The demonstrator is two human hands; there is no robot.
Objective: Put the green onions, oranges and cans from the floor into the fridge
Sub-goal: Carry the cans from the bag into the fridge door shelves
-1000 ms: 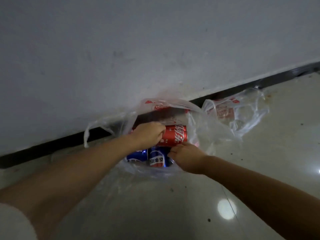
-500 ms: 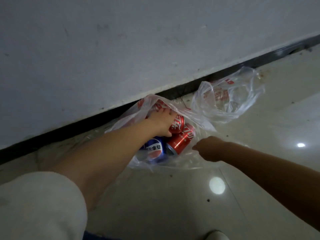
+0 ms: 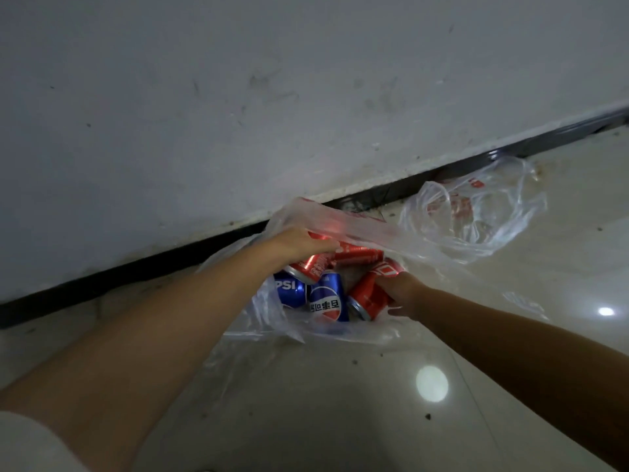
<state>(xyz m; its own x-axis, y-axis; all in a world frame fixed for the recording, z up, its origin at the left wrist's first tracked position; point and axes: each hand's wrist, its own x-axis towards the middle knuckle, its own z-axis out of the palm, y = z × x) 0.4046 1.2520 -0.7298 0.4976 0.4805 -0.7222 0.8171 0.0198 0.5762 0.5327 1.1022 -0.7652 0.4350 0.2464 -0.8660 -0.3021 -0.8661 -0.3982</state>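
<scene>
A clear plastic bag (image 3: 343, 224) lies open on the floor by the wall with several drink cans inside. My left hand (image 3: 296, 245) reaches into it and grips a red can (image 3: 308, 267). My right hand (image 3: 401, 296) grips another red can (image 3: 369, 298) at the bag's right side. Two blue cans (image 3: 326, 301) lie between the hands, and one more red can (image 3: 357, 255) lies behind them under the plastic. No green onions, oranges or fridge show.
A second, empty-looking clear bag (image 3: 476, 206) lies to the right against the black skirting (image 3: 136, 267). The white wall (image 3: 272, 97) rises right behind the bags. Glossy pale floor tiles (image 3: 340, 403) spread toward me, with light spots reflected in them.
My right hand has moved from outside the bag onto a red can and now grips it. My left hand keeps hold of its red can; the bag's upper flap is stretched across.
</scene>
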